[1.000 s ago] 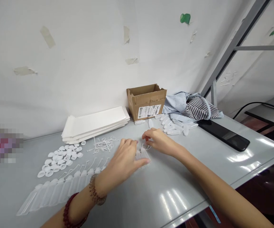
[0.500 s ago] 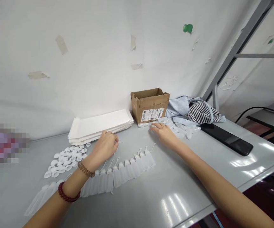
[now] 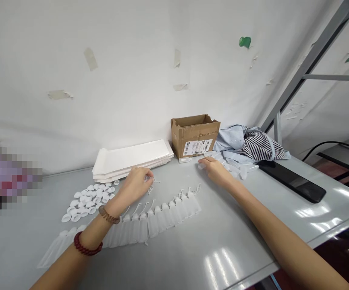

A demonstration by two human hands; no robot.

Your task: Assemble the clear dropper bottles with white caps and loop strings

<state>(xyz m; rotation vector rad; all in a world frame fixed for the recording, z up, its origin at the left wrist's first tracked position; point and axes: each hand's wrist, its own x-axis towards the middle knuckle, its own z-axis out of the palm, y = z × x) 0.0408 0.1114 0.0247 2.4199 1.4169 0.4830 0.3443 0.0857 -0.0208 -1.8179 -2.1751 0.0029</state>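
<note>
My left hand [image 3: 136, 184] is closed, fingertips pinched together just above several thin white bent stems [image 3: 150, 190] on the table; whatever it grips is hidden by the fingers. At the left edge of a pile of translucent plastic tubes [image 3: 237, 167], my right hand [image 3: 215, 171] has its fingers closed on a translucent tube [image 3: 201, 166], only partly visible. A row of flat translucent pouch-like tubes [image 3: 165, 217], several with thin bent stems at the top, lies between my forearms and runs under the left one. White caps [image 3: 86, 200] are heaped left of my left hand.
Behind the hands, a stack of white sheets [image 3: 132, 157] and an open cardboard box [image 3: 195, 137] stand near the wall. To the right are a striped cloth bundle [image 3: 257, 145] and a black phone [image 3: 292, 181]. One loose tube [image 3: 185, 160] lies before the box.
The whole view has shifted slightly. My right hand's fingers have drawn in around a tube at the pile's edge. My left hand stays pinched over the stems.
</note>
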